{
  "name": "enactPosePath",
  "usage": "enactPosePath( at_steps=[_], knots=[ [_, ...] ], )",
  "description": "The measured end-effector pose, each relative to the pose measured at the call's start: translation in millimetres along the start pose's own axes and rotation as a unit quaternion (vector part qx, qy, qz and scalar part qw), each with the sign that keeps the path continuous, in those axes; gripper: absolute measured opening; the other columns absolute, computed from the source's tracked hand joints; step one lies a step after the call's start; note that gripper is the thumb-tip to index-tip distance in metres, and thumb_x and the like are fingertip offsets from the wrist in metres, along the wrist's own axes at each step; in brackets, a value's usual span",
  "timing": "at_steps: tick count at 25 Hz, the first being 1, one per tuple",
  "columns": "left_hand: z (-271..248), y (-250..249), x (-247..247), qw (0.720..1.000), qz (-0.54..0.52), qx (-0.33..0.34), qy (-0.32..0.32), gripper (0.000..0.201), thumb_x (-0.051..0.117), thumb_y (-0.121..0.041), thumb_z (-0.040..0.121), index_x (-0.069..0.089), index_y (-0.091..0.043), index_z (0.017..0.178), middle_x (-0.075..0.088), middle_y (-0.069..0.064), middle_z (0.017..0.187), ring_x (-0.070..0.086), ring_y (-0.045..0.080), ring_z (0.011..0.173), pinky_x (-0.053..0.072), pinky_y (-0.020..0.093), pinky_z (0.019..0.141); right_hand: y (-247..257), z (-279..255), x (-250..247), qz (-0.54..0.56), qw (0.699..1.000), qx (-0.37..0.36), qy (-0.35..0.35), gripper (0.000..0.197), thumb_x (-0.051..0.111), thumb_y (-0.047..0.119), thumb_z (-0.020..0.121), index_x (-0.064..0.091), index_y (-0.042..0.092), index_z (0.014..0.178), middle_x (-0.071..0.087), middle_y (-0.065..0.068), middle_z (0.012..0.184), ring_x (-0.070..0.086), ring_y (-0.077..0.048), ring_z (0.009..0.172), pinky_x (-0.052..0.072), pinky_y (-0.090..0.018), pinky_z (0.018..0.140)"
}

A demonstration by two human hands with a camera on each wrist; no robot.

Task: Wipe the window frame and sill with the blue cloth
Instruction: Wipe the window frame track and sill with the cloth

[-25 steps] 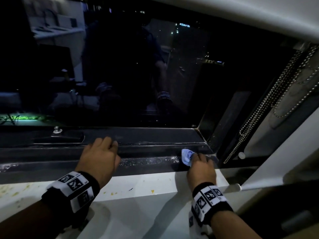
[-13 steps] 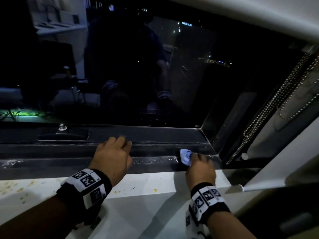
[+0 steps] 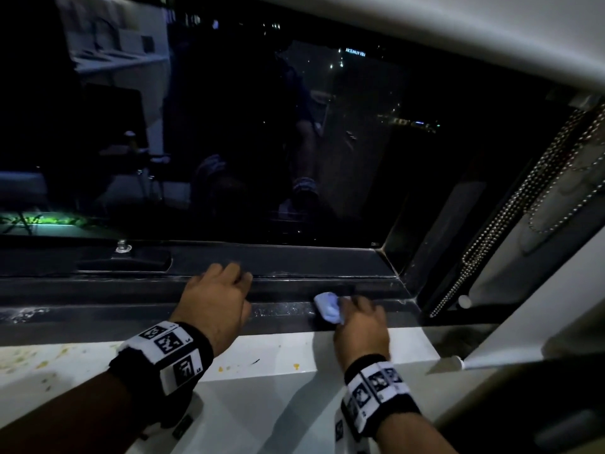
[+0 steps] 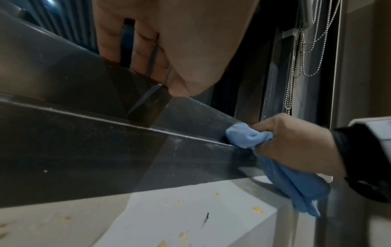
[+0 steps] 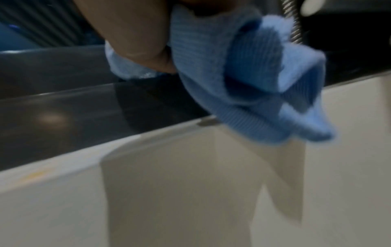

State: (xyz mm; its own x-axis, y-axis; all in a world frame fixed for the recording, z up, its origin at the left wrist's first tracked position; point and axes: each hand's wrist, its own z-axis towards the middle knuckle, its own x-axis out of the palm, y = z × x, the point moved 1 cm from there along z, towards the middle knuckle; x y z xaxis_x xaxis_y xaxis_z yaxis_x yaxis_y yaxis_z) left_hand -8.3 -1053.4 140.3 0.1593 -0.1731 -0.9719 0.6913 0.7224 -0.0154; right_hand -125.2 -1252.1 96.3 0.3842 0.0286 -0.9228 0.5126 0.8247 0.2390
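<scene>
My right hand point(image 3: 360, 317) grips a bunched blue cloth point(image 3: 327, 308) and presses it onto the dark window frame's lower rail point(image 3: 288, 311), left of the right corner. In the left wrist view the blue cloth point(image 4: 249, 137) sits on the dusty rail edge, with its tail hanging below the right hand point(image 4: 294, 143). The right wrist view is blurred; the blue cloth point(image 5: 243, 83) fills it. My left hand point(image 3: 217, 299) rests on the frame to the left, its fingers point(image 4: 137, 50) extended against the upper step, holding nothing. The white sill point(image 3: 278, 355) lies below.
Bead chains point(image 3: 510, 208) of a blind hang at the right beside the vertical frame. A screw and dark latch plate point(image 3: 122, 253) sit on the frame at left. Yellowish specks point(image 3: 32, 358) dot the white sill. The dark glass point(image 3: 262, 142) reflects the room.
Both hands have slid leftward along the frame relative to the right corner; the cloth has moved along the dusty rail with the right hand. The view has shifted slightly.
</scene>
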Motion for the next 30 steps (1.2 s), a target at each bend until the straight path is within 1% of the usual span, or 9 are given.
enactPosePath(
  at_steps=[4,9,14,16,18,22,26,28,30],
  knots=[
    [-2,1,-1,1.000,-0.003,0.006,0.007,0.047,0.064,-0.032,0.073,0.060,-0.015,0.117,0.059,0.003,0.105,0.053,0.026,0.092,0.050,0.041,0.074,2,-9,11,0.088,0.974,-0.208,-0.016,0.049,0.060,0.001,0.048,0.073,0.021,0.091,0.072,-0.001,0.093,0.063,-0.028,0.072,0.054,-0.027,0.070],
    [-2,1,0,1.000,0.003,0.004,-0.008,0.051,0.049,-0.036,0.085,0.043,-0.020,0.133,0.048,0.000,0.126,0.046,0.023,0.108,0.043,0.039,0.087,-21,8,-4,0.001,1.000,-0.007,0.027,0.040,0.047,0.012,0.043,0.069,0.012,0.076,0.065,-0.010,0.068,0.059,-0.031,0.057,0.045,-0.032,0.061],
    [-4,2,5,0.999,0.024,0.022,-0.017,0.050,0.074,-0.033,0.060,0.066,-0.014,0.105,0.064,0.003,0.096,0.058,0.026,0.080,0.052,0.041,0.063,28,-15,17,0.032,0.989,-0.130,0.059,0.050,0.074,0.005,0.036,0.072,0.022,0.083,0.070,-0.005,0.084,0.061,-0.027,0.063,0.052,-0.026,0.055],
    [-5,1,0,0.999,0.020,0.033,-0.024,0.052,0.075,-0.033,0.060,0.066,-0.013,0.108,0.063,0.004,0.096,0.057,0.026,0.081,0.052,0.041,0.065,10,-8,4,0.054,0.987,-0.146,0.039,0.032,0.070,0.003,0.057,0.070,0.021,0.083,0.069,-0.002,0.085,0.062,-0.028,0.072,0.050,-0.020,0.062],
    [-6,1,-3,1.000,-0.005,0.018,0.004,0.052,0.063,-0.035,0.076,0.054,-0.015,0.123,0.057,0.003,0.110,0.052,0.025,0.096,0.048,0.042,0.080,-10,4,-11,0.071,0.996,-0.056,0.021,0.024,0.060,0.003,0.075,0.069,0.018,0.090,0.067,-0.001,0.086,0.062,-0.026,0.081,0.047,-0.020,0.069],
    [-5,-2,-3,1.000,-0.013,0.015,-0.010,0.053,0.043,-0.036,0.089,0.033,-0.018,0.138,0.042,0.001,0.129,0.039,0.023,0.114,0.035,0.039,0.097,-7,15,-20,-0.028,0.998,0.047,0.011,0.033,0.051,0.005,0.080,0.063,0.014,0.109,0.063,-0.011,0.106,0.060,-0.031,0.098,0.045,-0.033,0.081],
    [-4,-2,-4,1.000,-0.010,0.010,-0.001,0.050,0.049,-0.034,0.085,0.044,-0.016,0.131,0.048,0.002,0.124,0.044,0.025,0.109,0.040,0.041,0.091,33,6,-5,-0.011,0.998,0.016,0.053,0.030,0.045,0.016,0.090,0.059,0.019,0.117,0.057,-0.008,0.116,0.053,-0.028,0.110,0.041,-0.028,0.091],
    [-1,-1,-4,1.000,-0.015,0.015,0.000,0.048,0.053,-0.033,0.080,0.052,-0.013,0.125,0.054,0.005,0.119,0.048,0.027,0.105,0.044,0.041,0.086,63,-4,-2,0.029,0.998,-0.038,0.050,0.026,0.053,0.013,0.081,0.068,0.019,0.101,0.063,-0.007,0.100,0.061,-0.028,0.093,0.047,-0.025,0.079],
    [2,3,-4,0.999,-0.035,0.021,0.005,0.048,0.050,-0.031,0.082,0.051,-0.012,0.126,0.053,0.007,0.121,0.048,0.029,0.108,0.043,0.041,0.089,81,-16,-1,0.057,0.984,-0.127,0.110,0.028,0.062,0.023,0.052,0.072,0.026,0.078,0.065,0.003,0.074,0.063,-0.018,0.064,0.047,-0.017,0.057]
  ],
)
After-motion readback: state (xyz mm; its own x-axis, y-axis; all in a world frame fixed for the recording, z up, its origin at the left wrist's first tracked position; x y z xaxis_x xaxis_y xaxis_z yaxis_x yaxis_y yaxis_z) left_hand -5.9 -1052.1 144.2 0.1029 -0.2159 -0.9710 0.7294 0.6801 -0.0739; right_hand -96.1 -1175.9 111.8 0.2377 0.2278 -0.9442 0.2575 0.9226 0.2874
